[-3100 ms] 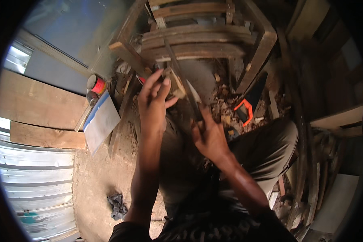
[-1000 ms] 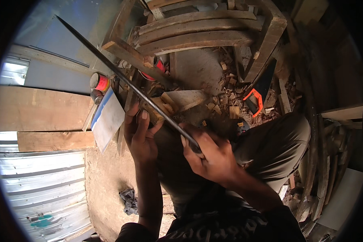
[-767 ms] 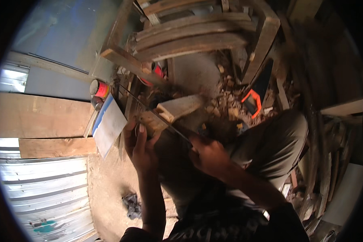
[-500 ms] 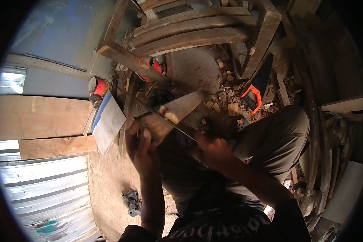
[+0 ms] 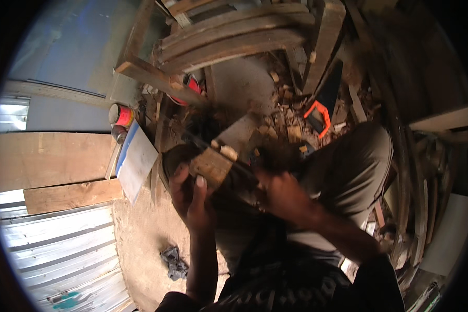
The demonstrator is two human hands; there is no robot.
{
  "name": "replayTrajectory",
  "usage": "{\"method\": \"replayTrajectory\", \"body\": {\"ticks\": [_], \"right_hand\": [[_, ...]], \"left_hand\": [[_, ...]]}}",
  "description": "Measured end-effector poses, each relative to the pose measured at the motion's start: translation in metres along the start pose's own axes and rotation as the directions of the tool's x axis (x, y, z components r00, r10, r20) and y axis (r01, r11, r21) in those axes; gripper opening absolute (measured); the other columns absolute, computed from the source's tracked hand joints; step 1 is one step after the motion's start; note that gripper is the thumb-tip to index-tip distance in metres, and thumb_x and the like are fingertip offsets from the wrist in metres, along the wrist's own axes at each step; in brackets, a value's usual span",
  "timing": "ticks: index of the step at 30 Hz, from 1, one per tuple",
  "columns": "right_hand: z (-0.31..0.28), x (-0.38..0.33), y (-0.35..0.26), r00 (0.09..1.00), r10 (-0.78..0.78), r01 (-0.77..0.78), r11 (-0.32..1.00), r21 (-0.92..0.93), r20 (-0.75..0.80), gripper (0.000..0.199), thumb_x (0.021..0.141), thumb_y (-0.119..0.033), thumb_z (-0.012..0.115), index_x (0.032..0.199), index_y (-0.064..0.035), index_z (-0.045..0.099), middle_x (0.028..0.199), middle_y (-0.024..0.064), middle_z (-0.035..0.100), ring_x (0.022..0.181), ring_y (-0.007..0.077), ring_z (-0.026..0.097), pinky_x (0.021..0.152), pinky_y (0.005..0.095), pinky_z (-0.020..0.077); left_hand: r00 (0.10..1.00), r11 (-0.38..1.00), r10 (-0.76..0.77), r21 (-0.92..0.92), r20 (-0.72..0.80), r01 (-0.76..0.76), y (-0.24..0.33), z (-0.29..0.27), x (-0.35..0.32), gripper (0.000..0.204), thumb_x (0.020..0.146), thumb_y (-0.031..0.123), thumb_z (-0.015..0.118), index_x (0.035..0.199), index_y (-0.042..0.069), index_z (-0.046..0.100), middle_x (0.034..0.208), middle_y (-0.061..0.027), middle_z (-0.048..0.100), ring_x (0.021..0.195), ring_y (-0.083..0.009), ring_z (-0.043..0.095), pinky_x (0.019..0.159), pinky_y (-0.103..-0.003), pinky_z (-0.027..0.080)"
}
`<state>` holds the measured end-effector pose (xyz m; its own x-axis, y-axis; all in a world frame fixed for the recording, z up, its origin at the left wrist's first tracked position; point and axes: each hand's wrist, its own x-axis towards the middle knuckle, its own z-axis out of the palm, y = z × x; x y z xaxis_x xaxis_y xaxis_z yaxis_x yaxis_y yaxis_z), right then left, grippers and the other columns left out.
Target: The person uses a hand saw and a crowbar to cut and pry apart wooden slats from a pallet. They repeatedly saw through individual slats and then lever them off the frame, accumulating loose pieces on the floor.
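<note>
A wooden chair frame [image 5: 234,39] fills the top of the view, its curved slats lying across one another, with a grey concrete floor patch below it strewn with wood chips [image 5: 286,112]. At the left, two wide planks [image 5: 47,161] lie against a corrugated metal sheet [image 5: 57,260], and a pale flat board [image 5: 135,161] leans beside them.

Just above that board stands a red can [image 5: 120,114] with its top end turned toward the camera; what is in it cannot be made out. A second red container [image 5: 192,86] sits partly hidden behind a slat of the chair frame, its contents also hidden. An orange-handled saw [image 5: 320,112] rests among the chips at the upper right. A dark crumpled rag [image 5: 174,262] lies on the dirt floor near the lower middle.

The wood block [image 5: 210,166] sits in the centre, over the person's lap, its pale cut face upward. The left hand [image 5: 190,195] comes up from below with the forearm nearly vertical, fingers curled round the block's near side and thumb pressed on its top, gripping it. The right hand [image 5: 281,192] reaches in from the lower right, forearm slanting, clenched round a dark tool handle; it is blurred. A thin dark blade [image 5: 213,151] runs from it across the block's top.
</note>
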<state>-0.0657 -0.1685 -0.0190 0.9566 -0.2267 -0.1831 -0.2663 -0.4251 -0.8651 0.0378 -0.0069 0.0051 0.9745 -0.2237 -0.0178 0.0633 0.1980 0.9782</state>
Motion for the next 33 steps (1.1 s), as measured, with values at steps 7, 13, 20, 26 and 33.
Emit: {"method": "replayTrajectory", "body": {"ticks": [7, 13, 20, 26, 33], "right_hand": [[0.000, 0.026, -0.008, 0.929, 0.051, 0.091, 0.929, 0.359, -0.367, 0.035, 0.084, -0.015, 0.079, 0.109, 0.0011, 0.061, 0.086, 0.0161, 0.072, 0.085, 0.0202, 0.073, 0.071, 0.0366, 0.0550], [0.003, 0.040, 0.007, 0.935, -0.015, 0.137, 0.937, 0.322, -0.353, 0.031, 0.086, -0.024, 0.076, 0.091, 0.0037, 0.062, 0.069, 0.0204, 0.065, 0.068, 0.0362, 0.069, 0.061, 0.0414, 0.0503], [0.006, 0.034, 0.013, 0.932, -0.035, 0.209, 0.865, 0.456, -0.361, 0.026, 0.089, -0.020, 0.072, 0.094, 0.0045, 0.064, 0.065, 0.0147, 0.063, 0.058, 0.0167, 0.061, 0.058, 0.0343, 0.0478], [-0.021, 0.015, -0.013, 0.964, 0.146, 0.089, 0.613, 0.785, -0.224, 0.015, 0.092, -0.011, 0.067, 0.094, 0.0023, 0.061, 0.063, 0.0026, 0.059, 0.050, 0.0082, 0.054, 0.047, 0.0264, 0.0428], [-0.063, 0.022, -0.019, 0.854, 0.129, -0.047, 0.984, 0.172, -0.504, 0.036, 0.095, -0.023, 0.067, 0.106, 0.0086, 0.054, 0.056, 0.0124, 0.058, 0.046, 0.0213, 0.058, 0.046, 0.0369, 0.0438]], "left_hand": [[0.993, 1.000, 0.007, 0.003, 0.122, -0.007, -0.002, -0.004, 0.002, 0.039, 0.090, 0.006, 0.068, 0.125, 0.003, 0.054, 0.131, -0.0115, 0.052, 0.116, -0.0193, 0.055, 0.089, -0.027, 0.051], [0.943, 0.954, 0.192, 0.175, 0.273, -0.245, -0.013, -0.008, 0.004, 0.039, 0.090, 0.010, 0.066, 0.126, -0.001, 0.053, 0.127, -0.0143, 0.056, 0.117, -0.0218, 0.054, 0.100, -0.033, 0.043], [0.927, 0.964, 0.177, 0.132, 0.330, -0.230, -0.006, 0.007, 0.001, 0.035, 0.092, 0.005, 0.063, 0.124, -0.004, 0.053, 0.128, -0.0183, 0.057, 0.121, -0.0230, 0.052, 0.107, -0.037, 0.037], [0.933, 0.939, 0.175, 0.232, 0.313, -0.254, -0.001, 0.013, 0.004, 0.036, 0.094, 0.006, 0.061, 0.127, -0.004, 0.051, 0.129, -0.0187, 0.057, 0.121, -0.0232, 0.053, 0.106, -0.036, 0.039], [0.959, 0.976, 0.185, 0.074, 0.215, -0.205, 0.003, 0.000, 0.025, 0.038, 0.096, 0.010, 0.059, 0.131, -0.002, 0.050, 0.129, -0.0152, 0.058, 0.116, -0.0191, 0.055, 0.102, -0.032, 0.041]]}}
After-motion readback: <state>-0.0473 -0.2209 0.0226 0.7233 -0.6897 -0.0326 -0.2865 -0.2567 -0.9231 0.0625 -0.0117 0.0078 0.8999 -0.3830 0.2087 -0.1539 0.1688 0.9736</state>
